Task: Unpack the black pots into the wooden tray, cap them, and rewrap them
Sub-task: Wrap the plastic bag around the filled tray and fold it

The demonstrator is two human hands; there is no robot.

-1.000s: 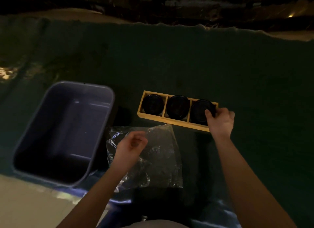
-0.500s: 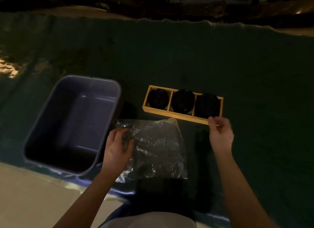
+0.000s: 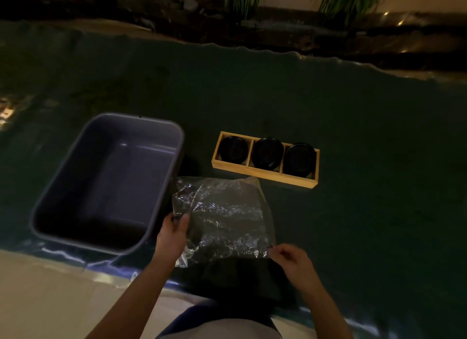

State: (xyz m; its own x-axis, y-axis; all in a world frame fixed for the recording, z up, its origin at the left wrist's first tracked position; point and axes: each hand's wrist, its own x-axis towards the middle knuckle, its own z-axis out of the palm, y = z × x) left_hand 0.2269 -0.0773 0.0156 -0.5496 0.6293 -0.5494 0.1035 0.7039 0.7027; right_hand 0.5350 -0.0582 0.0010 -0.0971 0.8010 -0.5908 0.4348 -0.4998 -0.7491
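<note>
A wooden tray (image 3: 262, 174) with three compartments lies on the dark green cloth. Each compartment holds one black pot with a lid on: left (image 3: 233, 149), middle (image 3: 267, 153), right (image 3: 299, 159). A crinkled clear plastic wrap (image 3: 225, 217) lies flat in front of the tray. My left hand (image 3: 173, 233) pinches the wrap's left edge. My right hand (image 3: 290, 261) pinches its near right corner. Both hands are well short of the tray.
An empty grey plastic tub (image 3: 106, 182) stands left of the wrap, close to my left hand. The green cloth (image 3: 366, 136) stretches far to the right and back. A dark ledge with plants (image 3: 242, 2) runs along the far edge. The pale floor (image 3: 50, 295) lies at the near left.
My right hand has left the tray and pulled back to the wrap's near right corner. My left hand has closed on the wrap's left edge.
</note>
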